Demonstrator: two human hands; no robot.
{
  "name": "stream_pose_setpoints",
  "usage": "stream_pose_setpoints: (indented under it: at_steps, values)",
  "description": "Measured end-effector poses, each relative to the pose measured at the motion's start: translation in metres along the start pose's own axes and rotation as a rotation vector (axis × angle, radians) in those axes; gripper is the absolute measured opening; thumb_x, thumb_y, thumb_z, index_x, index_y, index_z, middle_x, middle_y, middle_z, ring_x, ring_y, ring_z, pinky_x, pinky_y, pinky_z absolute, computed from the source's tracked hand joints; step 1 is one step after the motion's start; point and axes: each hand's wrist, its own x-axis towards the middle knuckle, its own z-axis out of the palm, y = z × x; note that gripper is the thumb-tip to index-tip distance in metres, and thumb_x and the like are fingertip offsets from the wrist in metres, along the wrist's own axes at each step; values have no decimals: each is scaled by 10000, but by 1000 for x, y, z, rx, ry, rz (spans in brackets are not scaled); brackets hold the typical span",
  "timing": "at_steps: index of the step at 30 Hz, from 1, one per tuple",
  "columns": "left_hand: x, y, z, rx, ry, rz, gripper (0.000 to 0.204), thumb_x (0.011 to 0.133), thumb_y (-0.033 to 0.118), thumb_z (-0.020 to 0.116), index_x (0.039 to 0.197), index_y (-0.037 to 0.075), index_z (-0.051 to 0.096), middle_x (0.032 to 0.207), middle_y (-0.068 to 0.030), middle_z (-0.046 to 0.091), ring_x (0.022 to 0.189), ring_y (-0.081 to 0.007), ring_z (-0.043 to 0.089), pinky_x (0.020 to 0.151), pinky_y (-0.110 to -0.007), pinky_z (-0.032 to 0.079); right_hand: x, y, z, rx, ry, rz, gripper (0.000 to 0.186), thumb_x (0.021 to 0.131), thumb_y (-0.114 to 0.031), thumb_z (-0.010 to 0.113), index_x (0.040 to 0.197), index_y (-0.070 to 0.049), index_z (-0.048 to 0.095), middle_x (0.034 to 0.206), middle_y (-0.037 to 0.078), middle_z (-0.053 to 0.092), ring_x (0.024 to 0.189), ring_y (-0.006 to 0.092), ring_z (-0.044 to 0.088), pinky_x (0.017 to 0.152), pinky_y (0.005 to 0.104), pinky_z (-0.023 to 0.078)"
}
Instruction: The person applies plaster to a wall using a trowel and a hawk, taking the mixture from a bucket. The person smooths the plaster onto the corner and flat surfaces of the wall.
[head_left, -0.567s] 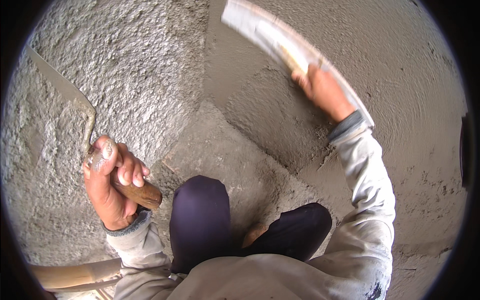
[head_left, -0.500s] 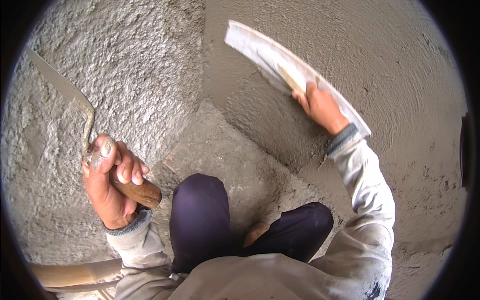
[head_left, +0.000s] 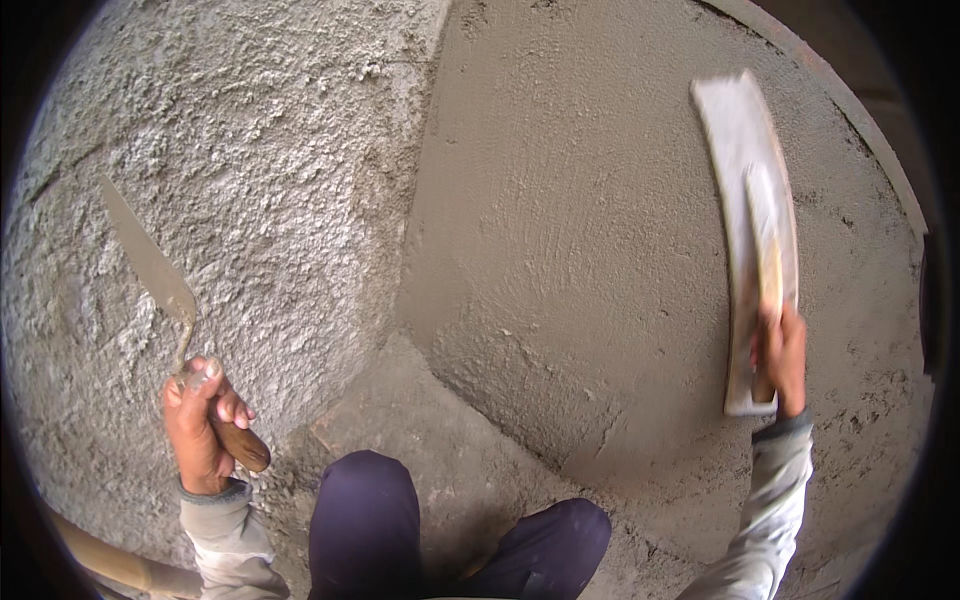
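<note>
Long float [head_left: 738, 150] is gripped by the right fingers [head_left: 770, 335], its length stretched pretty much straight ahead of them; trowel [head_left: 147, 245] is just clutched in the left fingers [head_left: 230, 408].

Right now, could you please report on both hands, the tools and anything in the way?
Left hand closed on trowel, blade toward upper left. Right hand gripping long float over smoother plaster; contact unclear. Knees low between the hands, apart from both tools.

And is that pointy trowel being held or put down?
Held: the left hand has its fingers curled around the brown handle of the trowel.
</note>
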Motion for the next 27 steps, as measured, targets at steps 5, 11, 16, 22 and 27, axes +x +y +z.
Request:
stream_pose_setpoints:
  at_steps: [5, 11, 16, 22, 27]
  values:
    - [-5, -9, 8, -111, -55, -34, 102, 842, 100, 587, 864, 65, 493, 516, -18, 462, 412, -139, 488, 461, -286, 479, 118, -118, 27, 224, 57, -72, 443, 946, -454, 455, 878, -25, 542, 550, -5, 496, 398, 80, 486, 339, 237, 410]
    - [-7, -33, 7, -77, -57, -112, 141, 824, 115, 587, 893, 61, 476, 522, -23, 448, 402, -147, 471, 451, -304, 486, 161, -197, 128, 31, -54, -170, 536, 962, -423, 435, 851, 77, 594, 539, 73, 586, 418, 149, 558, 390, 291, 464]
    - [-8, -33, 1, -36, -29, -114, 131, 829, 139, 583, 873, 66, 484, 511, -17, 435, 400, -142, 467, 457, -298, 486, 122, -175, 188, -2, -290, -196, 493, 950, -379, 479, 794, 81, 559, 505, 125, 562, 399, 206, 556, 382, 335, 453]
    - [-14, -28, 8, -9, -61, -118, 131, 841, 152, 570, 885, 67, 481, 518, -10, 421, 406, -123, 454, 467, -286, 481, 40, -90, 257, -148, -311, -364, 492, 924, -420, 505, 771, 48, 498, 551, 200, 571, 488, 349, 590, 463, 446, 461]
    - [-29, -27, 5, -12, -65, -119, 139, 848, 153, 564, 914, 57, 488, 542, -5, 424, 410, -116, 449, 460, -284, 471, -38, -50, 270, -247, -589, -216, 474, 921, -386, 503, 908, 88, 516, 716, 288, 616, 714, 442, 634, 641, 500, 501]
